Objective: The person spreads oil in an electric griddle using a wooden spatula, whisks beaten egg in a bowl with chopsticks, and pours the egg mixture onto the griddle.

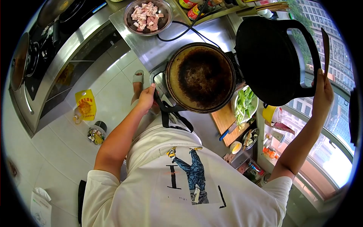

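An electric griddle (pixel 201 77) stands on the steel counter in front of me, its round pan browned and scorched dark in the middle. Its black lid (pixel 264 62) is swung up to the right on the hinge. My left hand (pixel 146 99) is closed on the black handle at the base's left side. Over at the right, my right hand (pixel 323 94) is wrapped round the lid's handle, with the fingers partly hidden. A thin brown spatula (pixel 325 51) sticks up out of the same hand.
A steel bowl of diced raw meat (pixel 146 17) sits behind the griddle, beside a black cable (pixel 181 33). Right of my body are a cutting board (pixel 223 121), a blue-handled knife (pixel 225 134) and leafy greens (pixel 245 104). The stove (pixel 41 49) is far left; windows line the right.
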Tool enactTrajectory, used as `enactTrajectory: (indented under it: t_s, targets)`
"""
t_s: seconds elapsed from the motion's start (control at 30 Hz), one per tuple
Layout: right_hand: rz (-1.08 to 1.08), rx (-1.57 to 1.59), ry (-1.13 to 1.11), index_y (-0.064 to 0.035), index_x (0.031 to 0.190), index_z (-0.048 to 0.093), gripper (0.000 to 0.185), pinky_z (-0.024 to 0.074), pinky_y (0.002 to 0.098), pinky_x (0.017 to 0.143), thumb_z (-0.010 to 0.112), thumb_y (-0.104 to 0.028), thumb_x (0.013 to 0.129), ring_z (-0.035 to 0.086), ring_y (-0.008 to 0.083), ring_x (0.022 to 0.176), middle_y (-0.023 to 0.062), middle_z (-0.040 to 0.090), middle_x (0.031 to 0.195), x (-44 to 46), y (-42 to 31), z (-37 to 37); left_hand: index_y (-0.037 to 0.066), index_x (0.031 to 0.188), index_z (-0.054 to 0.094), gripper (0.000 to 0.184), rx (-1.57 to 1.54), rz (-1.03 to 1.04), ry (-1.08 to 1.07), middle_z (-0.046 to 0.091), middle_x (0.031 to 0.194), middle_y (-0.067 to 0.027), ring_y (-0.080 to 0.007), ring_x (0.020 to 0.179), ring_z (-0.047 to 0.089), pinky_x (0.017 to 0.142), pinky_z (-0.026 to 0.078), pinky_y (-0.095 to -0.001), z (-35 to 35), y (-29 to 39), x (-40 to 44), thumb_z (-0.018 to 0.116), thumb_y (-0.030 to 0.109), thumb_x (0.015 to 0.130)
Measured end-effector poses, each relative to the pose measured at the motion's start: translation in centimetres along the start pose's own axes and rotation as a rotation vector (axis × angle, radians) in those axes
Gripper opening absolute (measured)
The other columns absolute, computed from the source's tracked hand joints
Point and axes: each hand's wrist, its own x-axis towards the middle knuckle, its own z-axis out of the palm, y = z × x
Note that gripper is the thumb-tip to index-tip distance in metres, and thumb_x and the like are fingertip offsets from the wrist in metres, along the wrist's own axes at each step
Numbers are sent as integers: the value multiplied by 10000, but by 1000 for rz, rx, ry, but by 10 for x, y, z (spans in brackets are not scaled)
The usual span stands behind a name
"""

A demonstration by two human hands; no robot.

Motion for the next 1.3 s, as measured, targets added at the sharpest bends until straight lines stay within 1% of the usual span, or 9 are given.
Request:
enactTrajectory:
  t_s: [0.23, 0.37, 0.67, 0.77, 0.9, 0.97, 1.03, 1.07, 1.3]
  targets:
    - [4, -87, 5, -72, 841, 694, 488, 373, 277, 642, 549, -536, 879, 525, 126, 680, 28, 564, 676, 2, 4, -7, 56, 818, 579, 487, 22, 9, 14, 559, 632, -27, -145, 482, 547, 447, 456, -282, 0, 0, -1, 404, 483, 973]
    - [-10, -44, 29, -83, 849, 699, 476, 374, 275, 642, 554, -535, 877, 535, 120, 686, 29, 573, 678, 2, 6, -7, 59, 813, 580, 486, 20, 11, 35, 555, 628, -24, -138, 470, 524, 446, 439, -277, -1, -4, 3, 410, 485, 970]
    - [0, -69, 28, -104, 912, 714, 458, 380, 277, 649, 558, -533, 874, 553, 121, 697, 26, 592, 695, 1, 1, -10, 59, 831, 563, 495, 15, 6, 13, 563, 631, -33, -158, 484, 571, 448, 469, -286, -2, -5, 4, 408, 511, 961]
    - [-9, -75, 46, -105, 897, 713, 453, 376, 278, 647, 556, -530, 876, 554, 125, 694, 25, 591, 693, -1, -1, -10, 49, 863, 558, 534, 22, 11, 3, 595, 622, -58, -179, 491, 602, 442, 488, -303, -6, -14, 11, 403, 554, 943]
    - [-25, -48, 55, -98, 848, 700, 462, 359, 278, 630, 554, -536, 875, 527, 118, 670, 18, 566, 670, 0, -1, -10, 44, 864, 560, 536, 16, 18, 1, 600, 618, -63, -177, 487, 601, 436, 476, -296, -3, -6, 4, 400, 550, 946]
    - [-31, -34, 46, -95, 832, 695, 467, 352, 278, 624, 553, -538, 874, 516, 115, 662, 16, 557, 661, 0, -1, -11, 62, 826, 556, 491, 36, 2, 7, 567, 629, -38, -162, 473, 565, 445, 474, -293, -2, -3, 2, 392, 502, 968]
    - [-26, -41, 29, -92, 818, 689, 472, 344, 276, 616, 552, -540, 875, 502, 111, 654, 11, 545, 653, -1, -4, -11, 53, 848, 561, 509, 30, 6, 2, 589, 620, -56, -169, 477, 582, 438, 466, -291, -2, -3, 3, 396, 522, 959]
    - [-28, -41, 28, -92, 818, 689, 472, 344, 276, 616, 552, -540, 875, 502, 111, 654, 11, 545, 653, -1, -3, -11, 44, 870, 565, 530, 24, 11, -3, 612, 612, -74, -176, 481, 598, 431, 459, -290, -3, -4, 3, 401, 542, 950]
    - [-46, -50, 45, -95, 812, 685, 493, 355, 290, 635, 543, -563, 866, 527, 134, 676, 32, 563, 670, 0, -2, -10, 46, 870, 570, 528, 33, 18, -23, 622, 623, -81, -176, 484, 596, 445, 459, -287, -2, -4, 2, 399, 539, 952]
